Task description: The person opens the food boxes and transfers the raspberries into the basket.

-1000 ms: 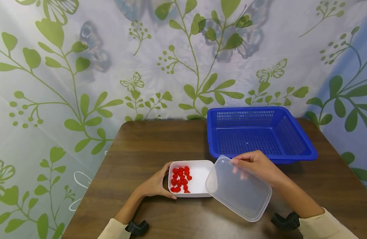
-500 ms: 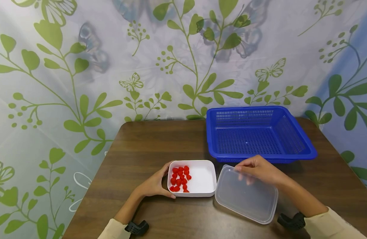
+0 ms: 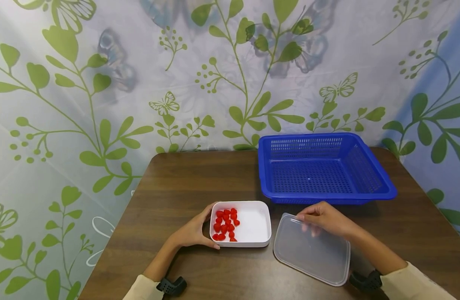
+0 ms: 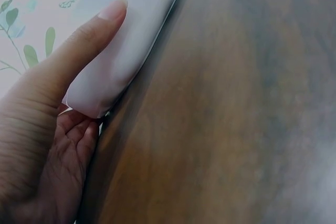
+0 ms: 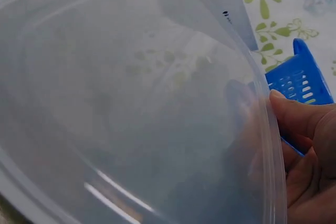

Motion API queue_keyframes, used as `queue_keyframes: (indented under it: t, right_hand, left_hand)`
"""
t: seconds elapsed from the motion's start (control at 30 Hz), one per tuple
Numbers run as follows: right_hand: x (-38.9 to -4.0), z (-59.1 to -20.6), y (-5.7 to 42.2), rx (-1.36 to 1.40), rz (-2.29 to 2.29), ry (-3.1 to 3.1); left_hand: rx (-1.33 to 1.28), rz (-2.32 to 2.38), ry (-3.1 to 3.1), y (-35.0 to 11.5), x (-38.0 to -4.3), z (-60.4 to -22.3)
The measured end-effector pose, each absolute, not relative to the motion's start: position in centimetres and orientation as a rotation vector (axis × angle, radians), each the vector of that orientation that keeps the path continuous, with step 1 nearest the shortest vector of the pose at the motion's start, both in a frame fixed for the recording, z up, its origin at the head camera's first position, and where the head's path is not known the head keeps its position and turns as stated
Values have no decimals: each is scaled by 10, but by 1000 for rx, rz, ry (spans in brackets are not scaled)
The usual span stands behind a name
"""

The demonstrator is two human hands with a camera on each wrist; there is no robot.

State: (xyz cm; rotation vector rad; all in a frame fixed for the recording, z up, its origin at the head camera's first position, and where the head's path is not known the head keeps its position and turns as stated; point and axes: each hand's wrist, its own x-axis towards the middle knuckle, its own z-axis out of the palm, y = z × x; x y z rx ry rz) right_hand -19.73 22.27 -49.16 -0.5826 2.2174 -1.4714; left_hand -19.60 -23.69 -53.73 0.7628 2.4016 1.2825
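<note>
A white plastic container stands on the table, with several small red heart-like pieces gathered in its left half. My left hand grips the container's left end; the left wrist view shows the thumb lying along the container's side wall. To the right of the container, my right hand pinches the far edge of a clear plastic lid, thumb on top and fingers seen through it underneath. In the right wrist view the lid fills most of the picture. Whether its near edge touches the table I cannot tell.
Behind the right hand a blue perforated basket stands at the back right of the brown wooden table. A curtain with green leaves and butterflies hangs behind the table. Each wrist wears a black band.
My right hand has carried the lid rightward and down toward the table, away from over the container. The left hand and the container have stayed in place.
</note>
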Motion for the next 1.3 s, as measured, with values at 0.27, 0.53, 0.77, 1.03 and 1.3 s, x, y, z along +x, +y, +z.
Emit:
queue_keyframes:
  t: [0.27,0.53,0.77,1.03,1.3]
  right_hand:
    - [-198,-502,214,-586,-1307,2506]
    - [-198,-506,205,-802,-1064,2886]
    - [-197,-504,199,-816,-979,2987]
    - [-191,-505,193,-840,-953,3102]
    - [-179,-487,180,-1000,-1053,3210]
  left_hand:
    - [885,1273,2368,-240,-201,-538]
    - [868,1403,2222,-245,-206,-535]
    - [938,1584,2126,-247,-213,-537]
    - [929,1620,2093,-244,-215,-537]
    - [913,1645,2089,-245,-217,-541]
